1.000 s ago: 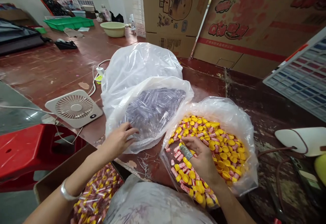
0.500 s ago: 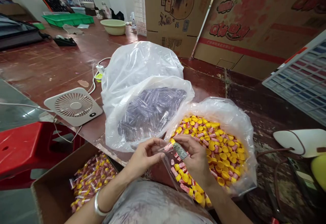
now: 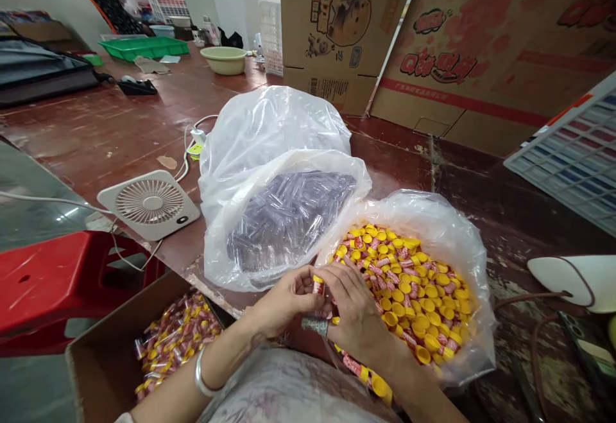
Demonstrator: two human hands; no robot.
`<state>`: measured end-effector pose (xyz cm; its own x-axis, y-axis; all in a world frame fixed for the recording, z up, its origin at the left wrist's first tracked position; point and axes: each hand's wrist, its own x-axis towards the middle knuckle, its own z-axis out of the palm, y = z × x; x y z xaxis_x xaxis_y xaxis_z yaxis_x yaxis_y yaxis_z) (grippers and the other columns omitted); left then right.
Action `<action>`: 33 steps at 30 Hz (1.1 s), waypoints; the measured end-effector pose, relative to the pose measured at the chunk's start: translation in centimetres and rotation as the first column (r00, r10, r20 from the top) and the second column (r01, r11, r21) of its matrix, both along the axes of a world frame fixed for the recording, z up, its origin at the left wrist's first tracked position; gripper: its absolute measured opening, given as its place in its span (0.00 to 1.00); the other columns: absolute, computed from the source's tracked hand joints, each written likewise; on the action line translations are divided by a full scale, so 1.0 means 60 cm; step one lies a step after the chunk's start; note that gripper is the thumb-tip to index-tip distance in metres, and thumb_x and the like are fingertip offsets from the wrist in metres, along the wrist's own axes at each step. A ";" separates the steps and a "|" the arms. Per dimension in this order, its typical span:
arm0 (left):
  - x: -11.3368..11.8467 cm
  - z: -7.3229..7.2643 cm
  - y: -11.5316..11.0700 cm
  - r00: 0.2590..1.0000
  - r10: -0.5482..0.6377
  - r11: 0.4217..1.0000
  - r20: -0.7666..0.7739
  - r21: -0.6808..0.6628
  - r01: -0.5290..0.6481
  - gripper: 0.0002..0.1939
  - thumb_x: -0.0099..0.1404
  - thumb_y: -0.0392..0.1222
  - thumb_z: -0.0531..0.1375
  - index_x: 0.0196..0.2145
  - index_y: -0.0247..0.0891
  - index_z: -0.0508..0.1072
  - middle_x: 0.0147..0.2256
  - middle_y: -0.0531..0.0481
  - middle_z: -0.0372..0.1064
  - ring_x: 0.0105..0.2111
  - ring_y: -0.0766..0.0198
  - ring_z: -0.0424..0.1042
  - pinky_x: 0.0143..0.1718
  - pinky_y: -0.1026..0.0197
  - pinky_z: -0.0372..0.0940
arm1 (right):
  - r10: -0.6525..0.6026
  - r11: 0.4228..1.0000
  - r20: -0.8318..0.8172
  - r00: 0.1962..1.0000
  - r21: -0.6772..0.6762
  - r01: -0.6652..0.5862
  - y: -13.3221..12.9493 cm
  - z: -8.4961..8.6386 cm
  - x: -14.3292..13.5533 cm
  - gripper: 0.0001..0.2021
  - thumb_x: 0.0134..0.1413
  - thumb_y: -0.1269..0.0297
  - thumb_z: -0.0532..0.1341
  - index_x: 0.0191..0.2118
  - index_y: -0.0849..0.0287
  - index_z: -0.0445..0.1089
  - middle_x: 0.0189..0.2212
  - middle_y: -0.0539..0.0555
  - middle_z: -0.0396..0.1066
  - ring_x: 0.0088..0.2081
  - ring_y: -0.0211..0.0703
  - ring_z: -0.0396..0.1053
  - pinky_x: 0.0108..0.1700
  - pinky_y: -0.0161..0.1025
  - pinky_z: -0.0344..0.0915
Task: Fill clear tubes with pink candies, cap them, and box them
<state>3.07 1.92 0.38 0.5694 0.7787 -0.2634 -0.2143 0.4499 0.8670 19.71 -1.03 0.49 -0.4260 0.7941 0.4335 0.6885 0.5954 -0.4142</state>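
Note:
Between the fingertips of both hands a small tube with a yellow cap and red-white label [image 3: 318,285] stands nearly upright. My left hand [image 3: 283,301], with a silver bangle at its wrist, pinches it from the left. My right hand [image 3: 353,304] closes on it from the right, and grey patterned tape wraps its thumb. Just beyond, a plastic bag [image 3: 474,250] holds yellow caps and red-white pieces. Clear tubes [image 3: 293,211] fill a white bag [image 3: 216,230] ahead. At the lower left, a cardboard box [image 3: 96,346] contains capped tubes.
A white fan [image 3: 151,203] and its cable lie left of the bags, above a red stool [image 3: 52,275]. Large cartons [image 3: 443,57] stand behind. At right are a white crate [image 3: 572,153] and a white object with a cord [image 3: 568,278]. A person [image 3: 113,2] sits far back left.
The hands have come closer together, and the held tube has turned from slanting to nearly upright. The camera view has shifted slightly, showing more of the person at the back.

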 end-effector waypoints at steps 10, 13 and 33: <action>-0.116 -0.013 0.185 0.098 0.666 0.544 -0.739 0.572 0.614 0.24 0.65 0.27 0.50 0.54 0.39 0.73 0.40 0.41 0.67 0.37 0.52 0.69 0.29 0.58 0.60 | -0.219 0.893 0.267 0.939 -0.333 0.303 0.007 -0.010 0.115 0.19 0.53 0.83 0.56 0.45 0.55 0.73 0.42 0.54 0.76 0.45 0.47 0.73 0.49 0.43 0.69; -0.118 -0.026 0.195 0.113 0.694 0.498 -0.711 0.588 0.638 0.22 0.67 0.30 0.51 0.54 0.41 0.74 0.44 0.39 0.69 0.40 0.50 0.70 0.30 0.57 0.62 | -0.057 0.885 0.341 0.938 -0.418 0.206 0.000 -0.028 0.087 0.21 0.49 0.86 0.54 0.41 0.56 0.74 0.40 0.53 0.75 0.45 0.45 0.71 0.49 0.41 0.67; -0.108 -0.006 0.005 0.674 0.386 0.697 -0.630 0.678 0.234 0.15 0.67 0.49 0.61 0.48 0.41 0.76 0.41 0.46 0.77 0.43 0.56 0.74 0.45 0.56 0.67 | 0.124 0.851 0.443 0.888 -0.508 0.135 0.004 -0.044 0.059 0.23 0.53 0.84 0.54 0.51 0.54 0.68 0.47 0.53 0.67 0.43 0.41 0.70 0.43 0.36 0.64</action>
